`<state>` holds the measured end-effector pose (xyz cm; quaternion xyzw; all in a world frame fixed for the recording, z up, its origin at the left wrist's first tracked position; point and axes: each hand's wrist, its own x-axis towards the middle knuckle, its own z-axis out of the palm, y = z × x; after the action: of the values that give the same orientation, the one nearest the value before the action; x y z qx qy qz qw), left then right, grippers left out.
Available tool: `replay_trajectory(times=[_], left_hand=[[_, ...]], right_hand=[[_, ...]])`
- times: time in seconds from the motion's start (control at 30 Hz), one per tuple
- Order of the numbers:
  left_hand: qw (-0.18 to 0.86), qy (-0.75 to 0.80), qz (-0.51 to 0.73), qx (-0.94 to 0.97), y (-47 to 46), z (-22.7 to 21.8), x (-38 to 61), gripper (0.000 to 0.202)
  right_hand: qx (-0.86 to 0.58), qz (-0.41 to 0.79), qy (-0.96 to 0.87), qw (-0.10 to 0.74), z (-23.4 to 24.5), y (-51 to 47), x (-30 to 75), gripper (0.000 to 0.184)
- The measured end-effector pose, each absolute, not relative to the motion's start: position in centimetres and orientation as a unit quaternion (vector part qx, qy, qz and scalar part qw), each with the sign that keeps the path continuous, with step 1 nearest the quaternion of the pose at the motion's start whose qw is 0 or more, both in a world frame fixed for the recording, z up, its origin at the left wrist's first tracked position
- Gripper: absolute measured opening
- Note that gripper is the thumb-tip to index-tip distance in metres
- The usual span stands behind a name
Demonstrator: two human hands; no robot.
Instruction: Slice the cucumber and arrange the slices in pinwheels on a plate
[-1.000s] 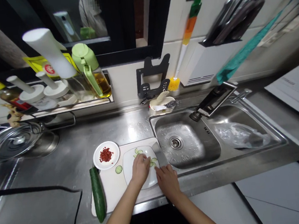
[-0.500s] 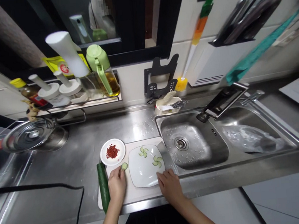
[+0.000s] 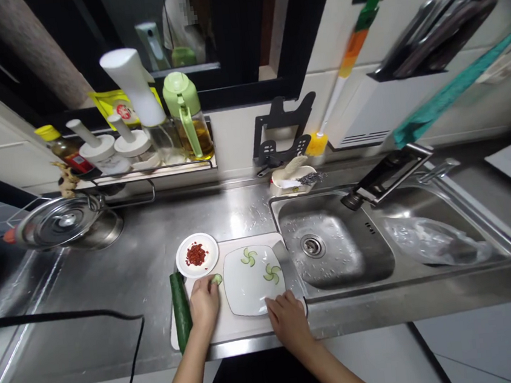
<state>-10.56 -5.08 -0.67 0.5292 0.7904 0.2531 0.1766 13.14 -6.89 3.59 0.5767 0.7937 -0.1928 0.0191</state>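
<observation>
- Tabletop, stainless steel: beneath all the entries below, with a steel sink let into it at right.
- Cutting board, pale: flat near the front edge, left of the sink.
- Plate, white, squarish with rounded corners: on the board, in use, to be judged part-way dressed.
- Cucumber, long, dark green: lying lengthwise along the board's left edge, well apart from the plate.
- Right hand: at the plate's near right corner, fingers bent and close together by the rim; pinching or merely resting, cannot tell.
- Left hand: over the board, between cucumber and plate, fingertips at a loose slice; pinched or only touched, cannot tell.
- Dish, white, round: at the board's far left corner, partly over it.
- Red bits, chopped: heaped in the dish, none seen on the plate; apparently unused so far.
- Far pinwheel, of green slivers: near the plate's far edge, complete in appearance.
- Right pinwheel, likewise: near the plate's right edge, apart from the first, also complete in appearance.
- Cucumber slice, pale green: on the board just left of the plate, partly hidden by the left fingers; not yet part of any pinwheel.
</observation>
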Motion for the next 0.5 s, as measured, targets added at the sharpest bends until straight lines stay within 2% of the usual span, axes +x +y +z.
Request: replay_trajectory(times=[0.23,0.5], left_hand=[[0.252,0.794,0.28,0.477,-4.9,0.7,-10.7,0.015],[0.415,0.682,0.301,0.521,-5.4,3.6,-8.8,0.018]], right_hand=[[0.575,-0.219,0.788,-0.018,3.5,-6.8,13.0,0.021],[0.525,-0.262,0.783,-0.206,2.4,-5.3,11.7,0.026]])
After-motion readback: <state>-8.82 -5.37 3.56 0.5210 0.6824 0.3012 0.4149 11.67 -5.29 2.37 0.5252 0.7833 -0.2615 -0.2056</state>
